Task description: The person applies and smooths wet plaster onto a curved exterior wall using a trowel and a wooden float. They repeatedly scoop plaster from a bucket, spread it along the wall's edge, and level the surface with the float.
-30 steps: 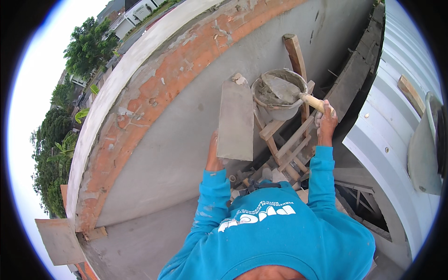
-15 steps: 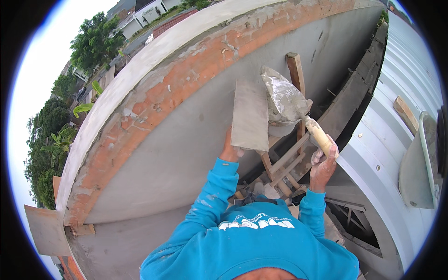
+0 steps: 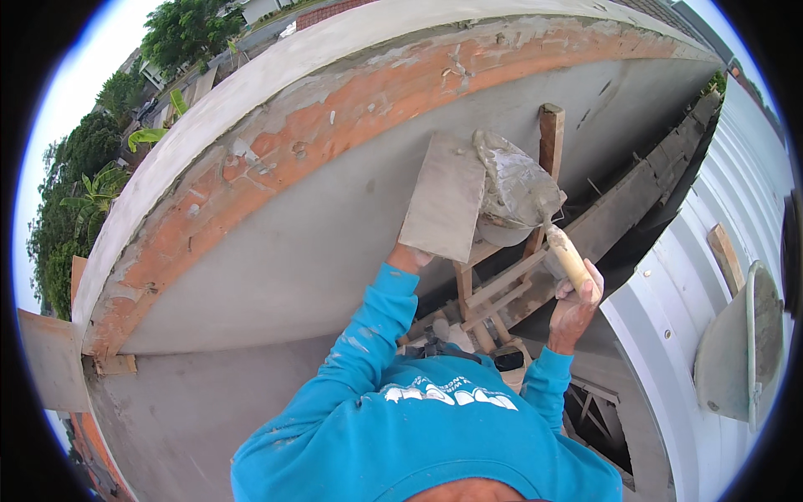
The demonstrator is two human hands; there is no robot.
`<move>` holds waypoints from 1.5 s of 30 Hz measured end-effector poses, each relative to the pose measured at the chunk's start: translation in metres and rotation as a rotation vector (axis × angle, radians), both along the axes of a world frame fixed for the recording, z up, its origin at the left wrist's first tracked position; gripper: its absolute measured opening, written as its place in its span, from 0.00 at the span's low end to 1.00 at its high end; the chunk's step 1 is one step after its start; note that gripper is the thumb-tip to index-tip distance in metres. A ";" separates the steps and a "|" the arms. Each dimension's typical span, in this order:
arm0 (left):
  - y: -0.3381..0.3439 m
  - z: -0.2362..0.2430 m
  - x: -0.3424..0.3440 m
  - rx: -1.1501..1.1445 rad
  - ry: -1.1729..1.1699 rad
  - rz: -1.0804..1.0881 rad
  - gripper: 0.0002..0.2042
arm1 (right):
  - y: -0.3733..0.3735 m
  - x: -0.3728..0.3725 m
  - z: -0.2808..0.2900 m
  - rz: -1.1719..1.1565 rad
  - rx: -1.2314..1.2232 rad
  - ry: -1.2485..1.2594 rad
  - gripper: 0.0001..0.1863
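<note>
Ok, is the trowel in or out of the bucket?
Out: the trowel shows its whole blade, hiding much of the bucket.

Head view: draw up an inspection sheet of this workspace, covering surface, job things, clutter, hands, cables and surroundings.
Surface: grey wall, with an exposed orange band near its top.
Job things: flat board, tilted; trowel, blade smeared with wet grey material, partly covering the view of a bucket.
Clutter: second bucket and wood offcut at the right.
Hands: left hand holds the flat board at its near end, grip mostly hidden; right hand is closed round the trowel's pale handle.
Cables: nothing seen.
Surroundings: wooden frame below the bucket, ribbed metal roofing rightward, trees beyond the wall.
</note>
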State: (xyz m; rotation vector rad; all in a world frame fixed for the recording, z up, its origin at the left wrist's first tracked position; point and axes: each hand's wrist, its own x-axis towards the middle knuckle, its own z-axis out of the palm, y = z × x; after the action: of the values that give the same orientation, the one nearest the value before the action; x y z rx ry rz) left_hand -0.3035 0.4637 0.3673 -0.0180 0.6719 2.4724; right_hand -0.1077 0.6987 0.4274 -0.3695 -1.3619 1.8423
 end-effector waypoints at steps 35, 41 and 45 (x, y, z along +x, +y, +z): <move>-0.073 0.039 0.089 -0.263 0.291 0.196 0.21 | 0.057 -0.053 -0.027 0.102 1.021 -0.595 0.22; -0.216 0.083 0.156 -0.518 0.197 0.735 0.22 | 0.025 -0.110 0.020 -0.154 1.220 -0.613 0.25; -0.322 0.161 0.207 -0.779 0.258 1.168 0.22 | -0.020 -0.133 0.029 -0.118 1.081 -0.370 0.25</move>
State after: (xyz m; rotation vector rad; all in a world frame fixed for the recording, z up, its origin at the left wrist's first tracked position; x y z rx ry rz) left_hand -0.0969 0.1415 0.5286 -0.5253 2.1874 3.0315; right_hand -0.2403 0.6788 0.4565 -0.1957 -2.2875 0.7445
